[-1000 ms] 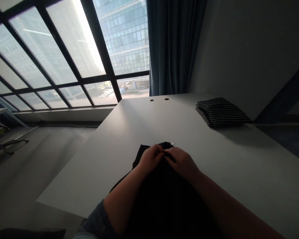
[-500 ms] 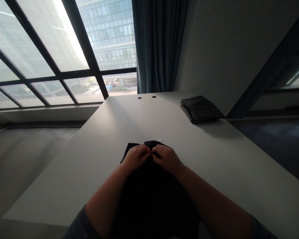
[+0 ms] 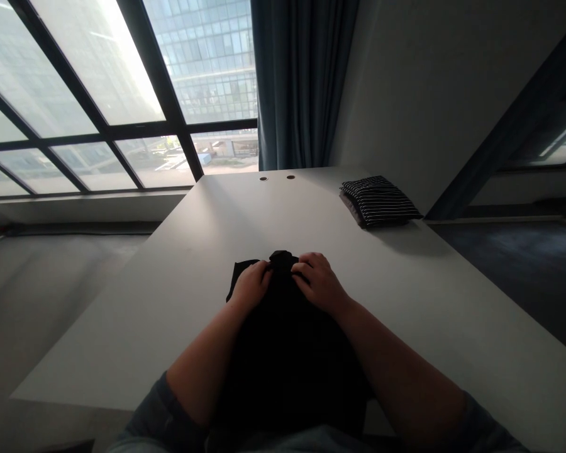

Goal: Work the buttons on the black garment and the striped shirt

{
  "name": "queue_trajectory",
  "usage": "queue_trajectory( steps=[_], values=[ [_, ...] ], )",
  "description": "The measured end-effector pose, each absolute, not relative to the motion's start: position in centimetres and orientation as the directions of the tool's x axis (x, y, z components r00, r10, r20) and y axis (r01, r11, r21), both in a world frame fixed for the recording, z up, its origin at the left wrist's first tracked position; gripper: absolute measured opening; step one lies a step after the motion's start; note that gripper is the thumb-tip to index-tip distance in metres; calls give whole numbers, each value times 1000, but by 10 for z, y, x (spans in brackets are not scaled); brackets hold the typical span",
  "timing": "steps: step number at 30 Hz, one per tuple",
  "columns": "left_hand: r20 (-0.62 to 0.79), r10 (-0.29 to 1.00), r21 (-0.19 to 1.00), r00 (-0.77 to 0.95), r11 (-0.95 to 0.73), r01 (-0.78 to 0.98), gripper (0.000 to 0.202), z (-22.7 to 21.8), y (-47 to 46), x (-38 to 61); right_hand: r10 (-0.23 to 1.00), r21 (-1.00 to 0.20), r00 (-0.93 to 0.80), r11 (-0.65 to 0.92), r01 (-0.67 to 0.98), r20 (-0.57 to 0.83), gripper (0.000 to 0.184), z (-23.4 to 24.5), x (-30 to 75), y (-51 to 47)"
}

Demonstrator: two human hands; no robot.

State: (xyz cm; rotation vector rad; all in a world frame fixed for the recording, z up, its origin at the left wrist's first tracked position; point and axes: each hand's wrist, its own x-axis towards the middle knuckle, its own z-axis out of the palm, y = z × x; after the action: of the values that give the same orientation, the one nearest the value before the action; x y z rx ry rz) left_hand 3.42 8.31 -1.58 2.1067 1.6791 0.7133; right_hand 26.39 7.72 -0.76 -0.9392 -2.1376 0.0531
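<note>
A black garment [image 3: 283, 352] lies on the white table [image 3: 183, 302] in front of me, running from my lap up to its far edge near the table's middle. My left hand [image 3: 251, 284] pinches the cloth at that far edge, fingers closed on it. Just to the right, my right hand [image 3: 317, 281] grips the same edge, fingers curled over the fabric. A small bunched bit of black cloth sticks up between the two hands. Both forearms rest along the garment's sides.
A folded black-and-white striped cloth [image 3: 378, 200] sits at the table's far right, near the wall. Two round cable holes [image 3: 277, 178] mark the far edge. Large windows [image 3: 99, 94] and a dark curtain [image 3: 297, 82] stand behind the table.
The view has turned right and settled. My hands have drawn slightly apart on the garment's far edge, and the small white tag seen beside them earlier no longer shows.
</note>
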Motion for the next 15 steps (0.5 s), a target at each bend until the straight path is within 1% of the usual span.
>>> queue_trajectory(
  steps=[2, 3, 4, 6, 7, 8, 10, 11, 12, 15],
  values=[
    [145, 989, 523, -15, -63, 850, 29, -10, 84, 30, 683, -343, -386, 678, 650, 620, 18, -6, 273, 80],
    [147, 987, 511, -59, -25, 859, 31, -6, 81, 29, 703, -355, -407, 671, 651, 583, 21, -6, 279, 80],
    [152, 986, 500, -66, -19, 866, 36, -3, 74, 28, 718, -368, -455, 675, 639, 527, 23, -7, 287, 79],
    [128, 992, 467, -7, -54, 883, 56, 0, 53, 29, 724, -394, -571, 690, 607, 388, 30, -14, 305, 75],
    [86, 995, 442, 41, -75, 894, 69, -1, 39, 30, 723, -405, -611, 689, 601, 324, 35, -20, 314, 71],
    [21, 996, 417, 90, -90, 904, 80, -5, 25, 33, 728, -413, -628, 680, 606, 276, 43, -26, 323, 67],
    [-120, 973, 368, 196, -139, 919, 91, -18, -2, 38, 747, -424, -629, 652, 629, 216, 62, -40, 337, 59],
    [-145, 963, 338, 226, -166, 926, 89, -25, -11, 39, 756, -431, -623, 640, 636, 203, 68, -45, 341, 56],
    [-145, 960, 311, 239, -185, 932, 83, -32, -16, 39, 763, -439, -614, 631, 640, 203, 70, -50, 345, 54],
    [-103, 971, 250, 215, -184, 951, 67, -47, -3, 30, 781, -452, -557, 620, 641, 282, 60, -57, 348, 56]
  ],
)
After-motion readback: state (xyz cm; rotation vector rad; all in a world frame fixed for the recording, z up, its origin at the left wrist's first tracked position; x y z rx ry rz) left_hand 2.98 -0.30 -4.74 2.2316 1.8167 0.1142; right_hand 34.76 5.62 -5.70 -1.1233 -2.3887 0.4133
